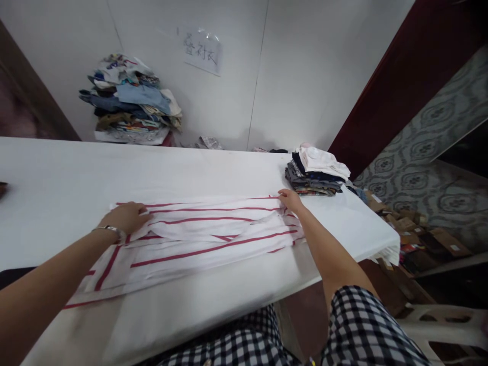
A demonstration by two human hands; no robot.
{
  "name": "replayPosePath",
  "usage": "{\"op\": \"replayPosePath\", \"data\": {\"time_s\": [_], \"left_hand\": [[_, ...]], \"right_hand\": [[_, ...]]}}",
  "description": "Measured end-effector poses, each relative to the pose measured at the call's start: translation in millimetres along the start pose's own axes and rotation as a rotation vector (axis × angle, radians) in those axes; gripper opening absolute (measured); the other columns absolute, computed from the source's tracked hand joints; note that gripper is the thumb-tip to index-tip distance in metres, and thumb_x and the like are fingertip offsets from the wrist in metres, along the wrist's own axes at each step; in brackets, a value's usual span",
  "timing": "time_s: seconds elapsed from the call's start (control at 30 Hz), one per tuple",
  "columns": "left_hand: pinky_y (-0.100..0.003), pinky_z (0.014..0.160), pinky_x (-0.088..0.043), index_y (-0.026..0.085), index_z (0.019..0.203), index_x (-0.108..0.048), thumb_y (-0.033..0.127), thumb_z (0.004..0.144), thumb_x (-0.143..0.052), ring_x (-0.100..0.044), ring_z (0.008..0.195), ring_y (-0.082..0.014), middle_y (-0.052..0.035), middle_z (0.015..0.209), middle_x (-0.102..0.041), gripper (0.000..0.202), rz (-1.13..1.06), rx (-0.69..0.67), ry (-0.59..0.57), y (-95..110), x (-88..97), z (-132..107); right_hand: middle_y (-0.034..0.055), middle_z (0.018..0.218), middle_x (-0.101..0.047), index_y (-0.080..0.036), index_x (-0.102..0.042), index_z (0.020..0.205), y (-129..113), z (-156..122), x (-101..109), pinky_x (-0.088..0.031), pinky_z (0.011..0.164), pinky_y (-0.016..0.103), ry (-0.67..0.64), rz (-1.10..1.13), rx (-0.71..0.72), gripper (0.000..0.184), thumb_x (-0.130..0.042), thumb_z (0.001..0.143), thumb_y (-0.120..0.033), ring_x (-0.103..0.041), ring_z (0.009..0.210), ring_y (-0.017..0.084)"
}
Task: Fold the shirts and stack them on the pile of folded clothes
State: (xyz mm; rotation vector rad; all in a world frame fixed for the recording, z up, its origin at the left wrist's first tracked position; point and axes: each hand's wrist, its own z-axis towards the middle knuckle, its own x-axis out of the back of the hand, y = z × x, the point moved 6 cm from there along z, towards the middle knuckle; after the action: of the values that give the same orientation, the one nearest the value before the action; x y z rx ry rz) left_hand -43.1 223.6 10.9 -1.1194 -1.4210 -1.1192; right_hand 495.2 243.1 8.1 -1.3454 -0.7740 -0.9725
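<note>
A white shirt with red stripes (213,248) lies stretched sideways across the table in front of me, partly folded over itself and wrinkled in the middle. Its lower left part spreads toward the table's front edge. At its far left end, my left hand (127,219) presses on the cloth with curled fingers gripping it; a silver bracelet circles that wrist. My right hand (290,199) pinches the far right corner of the shirt between thumb and fingers.
The white-covered table (68,173) runs along a pale wall with a handwritten paper sign (203,51). A tall clothes pile (131,99) stands back left. Folded clothes (316,170) are stacked beyond my right hand. A white plastic chair (446,325) and cardboard boxes (450,242) are at right.
</note>
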Motion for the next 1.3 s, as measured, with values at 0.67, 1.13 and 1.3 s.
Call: {"op": "replayPosePath", "data": {"time_s": [0.67,1.13,1.3], "left_hand": [[-0.040,0.089,-0.045,0.011,0.121,-0.054,0.045,0.082,-0.047,-0.053,0.113,-0.0321,-0.0193,0.127,-0.055,0.053,-0.042,0.140,0.032,-14,2.7,-27],[-0.035,0.080,-0.049,0.005,0.112,-0.062,0.050,0.076,-0.052,-0.061,0.105,-0.0346,-0.0265,0.118,-0.061,0.059,-0.191,0.327,-0.062,-67,5.8,-45],[-0.037,0.068,-0.050,0.006,0.094,-0.068,0.059,0.072,-0.054,-0.067,0.083,-0.0340,-0.0234,0.090,-0.070,0.058,-0.222,0.367,-0.129,-48,-4.2,-49]], "right_hand": [[0.0081,0.154,-0.026,-0.027,-0.041,0.140,-102,-60,-87,-0.014,0.111,0.054,-0.262,-0.196,0.357,0.054,-0.039,0.092,-0.052,-0.018,0.143,0.028],[0.0087,0.156,-0.019,-0.026,-0.038,0.143,-175,-77,-80,-0.012,0.113,0.053,-0.177,-0.123,0.477,0.056,-0.034,0.093,-0.052,-0.009,0.145,0.027],[0.0089,0.156,-0.021,-0.026,-0.035,0.144,-209,-106,-120,-0.011,0.112,0.055,-0.335,-0.214,0.597,0.059,-0.032,0.093,-0.055,-0.012,0.144,0.028]]}}
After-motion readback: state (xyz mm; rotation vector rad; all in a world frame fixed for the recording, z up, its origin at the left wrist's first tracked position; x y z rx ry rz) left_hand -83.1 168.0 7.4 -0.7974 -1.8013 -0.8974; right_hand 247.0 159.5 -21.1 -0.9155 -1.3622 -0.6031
